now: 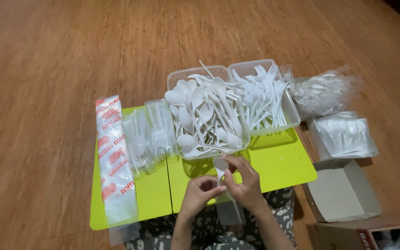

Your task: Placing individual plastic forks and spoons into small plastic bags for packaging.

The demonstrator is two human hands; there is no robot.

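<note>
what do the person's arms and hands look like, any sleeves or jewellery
Both forearms are bare with no sleeves in view. The left hand and right hand wear no gloves, and no rings, watch or bracelets show. The fingernails look short and unpainted.

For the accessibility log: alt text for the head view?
Both hands, left and right, hold a white spoon and clear sleeve over a green table. Behind are tubs of spoons and forks, with packed sleeves at left.
</note>
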